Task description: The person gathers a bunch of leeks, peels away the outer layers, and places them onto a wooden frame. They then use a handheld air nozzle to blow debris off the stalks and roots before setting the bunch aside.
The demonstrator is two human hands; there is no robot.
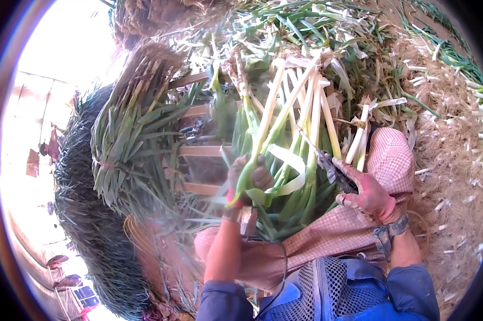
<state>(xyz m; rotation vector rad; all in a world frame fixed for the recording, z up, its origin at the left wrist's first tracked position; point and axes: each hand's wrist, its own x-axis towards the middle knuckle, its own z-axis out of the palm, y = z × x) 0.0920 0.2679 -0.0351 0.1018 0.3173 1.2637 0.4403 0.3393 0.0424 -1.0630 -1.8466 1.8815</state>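
Several green onions [300, 117] with pale stems and green leaves lie across the lap, white ends pointing away. My left hand [248, 179], in a dirty glove, is closed around the green part of one onion [276, 99], whose outer leaf peels away in a pale curled strip [290, 160]. In my right hand [365, 191], gloved with pinkish fabric, is a dark tool [335, 174] with a thin pointed tip, close to the onion stems. What kind of tool it is cannot be made out clearly.
A tied onion bundle [140, 128] with roots up stands left, before a long stack of green leaves [86, 198]. Wooden slats [204, 151] show behind my left hand. Peeled leaves [316, 27] are heaped ahead. Cut roots [445, 176] cover the ground at right.
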